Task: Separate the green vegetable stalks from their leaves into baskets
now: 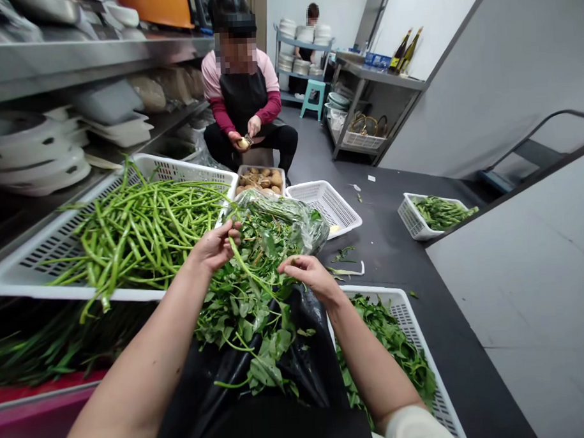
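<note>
Nearest me, I see the dark apron [315, 327] over the lap, with loose leaves scattered on it and a heap of leafy greens [232, 304] spilling across its front. To the right stands a white basket [413, 326] holding plucked-looking leaves [396, 343].

Above the heap, my left hand [219, 246] has thumb and fingers closed on one green stem [248, 268], which slants down into the leaves. My right hand [310, 276] is beside it, fingers curled and thumb close to them; I can't tell whether a scrap of leaf is pinched there.

To the left, a long basket [50, 291] carries a broad pile of bare stems [139, 231], a few hanging over its rim. I'd judge a good share of the stems is leafless, while plenty in the heap has its leaves on, reaching as far as the clear plastic bag [309, 228].

Beyond the bag I have a tub of brown potatoes [262, 180] and a slatted basket [347, 220] with a pale piece in it. A seated co-worker [242, 86] holds a partly pale potato [244, 143] over the tub's far side. Farther right, another basket [414, 221] holds green produce [440, 212]; at the back are a stool [313, 97] and a second person behind the rack of dishes [305, 34].
</note>
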Demonstrator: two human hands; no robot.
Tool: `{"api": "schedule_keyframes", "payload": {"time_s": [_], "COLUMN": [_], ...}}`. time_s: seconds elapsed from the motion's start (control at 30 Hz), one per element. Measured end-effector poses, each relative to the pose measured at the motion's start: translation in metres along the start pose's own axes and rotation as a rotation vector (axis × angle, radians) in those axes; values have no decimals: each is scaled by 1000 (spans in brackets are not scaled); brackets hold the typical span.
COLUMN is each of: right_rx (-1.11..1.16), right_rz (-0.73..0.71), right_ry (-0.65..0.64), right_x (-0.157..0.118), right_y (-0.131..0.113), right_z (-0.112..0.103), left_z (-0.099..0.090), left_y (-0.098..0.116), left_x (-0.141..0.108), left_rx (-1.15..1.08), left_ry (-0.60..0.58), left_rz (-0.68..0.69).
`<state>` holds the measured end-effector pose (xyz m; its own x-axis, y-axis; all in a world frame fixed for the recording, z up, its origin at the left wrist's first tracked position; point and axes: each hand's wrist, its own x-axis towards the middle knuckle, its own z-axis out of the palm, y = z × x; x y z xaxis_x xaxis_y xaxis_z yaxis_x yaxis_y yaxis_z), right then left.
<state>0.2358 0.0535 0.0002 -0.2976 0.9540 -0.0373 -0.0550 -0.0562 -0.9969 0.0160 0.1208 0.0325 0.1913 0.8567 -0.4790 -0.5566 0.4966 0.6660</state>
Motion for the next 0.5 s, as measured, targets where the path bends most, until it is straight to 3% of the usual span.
{"api": "schedule_keyframes", "payload": {"time_s": [0.13, 0.3, 0.4, 0.5], "right_rx": [-39, -170, -144, -138], "right_rz": [-14, 52, 93, 38], "right_ry": [-124, -280, -248, -80], "right_x": [-7, -5, -3, -1], "right_y": [-8, -8, 0, 7], "right_z": [1, 15, 28, 38], "left_z": [5, 12, 16, 18], "left_y": [-5, -8, -10, -12], "left_x": [-4, -9, -13, -17], "left_rx": [-119, -42, 29, 84], "left_ry": [-101, -149, -131, -74], "left_rz": [-37, 25, 112, 178]}}
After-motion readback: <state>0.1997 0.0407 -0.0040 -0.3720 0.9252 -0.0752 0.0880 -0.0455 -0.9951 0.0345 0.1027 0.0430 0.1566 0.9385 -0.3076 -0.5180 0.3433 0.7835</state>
